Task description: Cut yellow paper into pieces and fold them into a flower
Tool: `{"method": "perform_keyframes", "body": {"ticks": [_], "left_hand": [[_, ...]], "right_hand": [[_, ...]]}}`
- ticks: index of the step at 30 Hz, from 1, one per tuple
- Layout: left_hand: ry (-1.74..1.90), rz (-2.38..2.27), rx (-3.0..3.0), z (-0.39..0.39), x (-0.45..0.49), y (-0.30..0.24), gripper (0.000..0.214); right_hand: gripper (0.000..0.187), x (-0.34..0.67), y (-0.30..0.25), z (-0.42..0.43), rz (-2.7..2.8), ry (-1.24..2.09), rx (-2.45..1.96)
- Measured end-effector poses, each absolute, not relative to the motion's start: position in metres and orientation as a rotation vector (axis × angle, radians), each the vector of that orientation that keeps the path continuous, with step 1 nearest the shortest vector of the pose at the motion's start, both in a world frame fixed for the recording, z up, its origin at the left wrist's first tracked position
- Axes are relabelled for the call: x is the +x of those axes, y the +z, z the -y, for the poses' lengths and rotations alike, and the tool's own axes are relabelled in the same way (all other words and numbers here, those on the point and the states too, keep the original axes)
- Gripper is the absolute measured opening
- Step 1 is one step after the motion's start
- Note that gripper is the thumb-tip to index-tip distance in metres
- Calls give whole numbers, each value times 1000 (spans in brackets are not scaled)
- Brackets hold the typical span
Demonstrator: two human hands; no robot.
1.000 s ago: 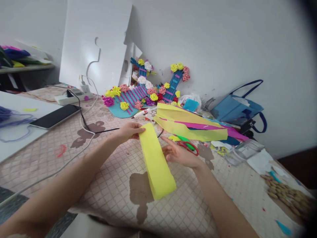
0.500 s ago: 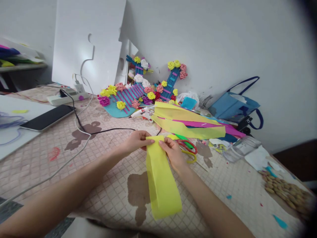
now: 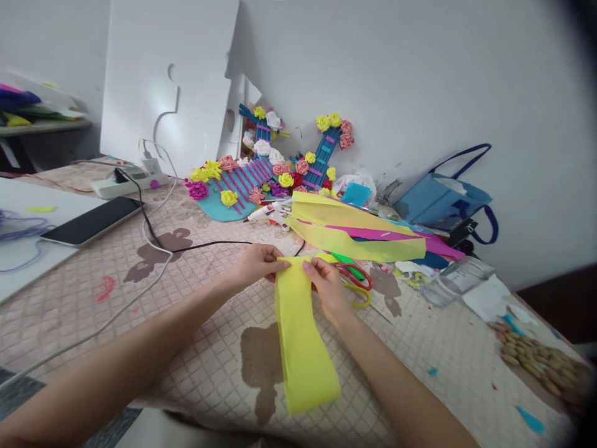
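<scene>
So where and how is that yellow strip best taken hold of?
Probably by the far edge of the yellow strip, a corner pinched from each side, as the left hand and right hand do: it looks thin and limp, and its near end bends into a fold that gripping might crease.

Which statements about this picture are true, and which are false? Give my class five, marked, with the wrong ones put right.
1. The left hand and right hand grip the yellow strip. True.
2. The glue gun lies on the table. True.
3. The right hand holds the glue gun. False: it holds the yellow strip.
4. The blue bag is right of the flowers. True.
5. The flowers are all white. False: some are yellow.
</scene>
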State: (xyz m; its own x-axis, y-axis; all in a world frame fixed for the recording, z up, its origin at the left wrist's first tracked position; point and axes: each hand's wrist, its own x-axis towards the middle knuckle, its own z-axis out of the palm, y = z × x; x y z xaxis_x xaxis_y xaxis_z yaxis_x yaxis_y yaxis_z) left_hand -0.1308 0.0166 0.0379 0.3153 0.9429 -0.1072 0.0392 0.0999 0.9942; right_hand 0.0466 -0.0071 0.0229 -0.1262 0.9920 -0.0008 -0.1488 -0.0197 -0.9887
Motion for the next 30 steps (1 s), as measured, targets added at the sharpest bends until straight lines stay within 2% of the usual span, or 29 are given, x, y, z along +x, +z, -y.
{"method": "perform_keyframes", "body": {"ticks": [30], "left_hand": [[916, -1016, 1308, -17, -131, 36, 31]], "right_hand": [[28, 48, 19, 5, 1183, 1282, -1080]]}}
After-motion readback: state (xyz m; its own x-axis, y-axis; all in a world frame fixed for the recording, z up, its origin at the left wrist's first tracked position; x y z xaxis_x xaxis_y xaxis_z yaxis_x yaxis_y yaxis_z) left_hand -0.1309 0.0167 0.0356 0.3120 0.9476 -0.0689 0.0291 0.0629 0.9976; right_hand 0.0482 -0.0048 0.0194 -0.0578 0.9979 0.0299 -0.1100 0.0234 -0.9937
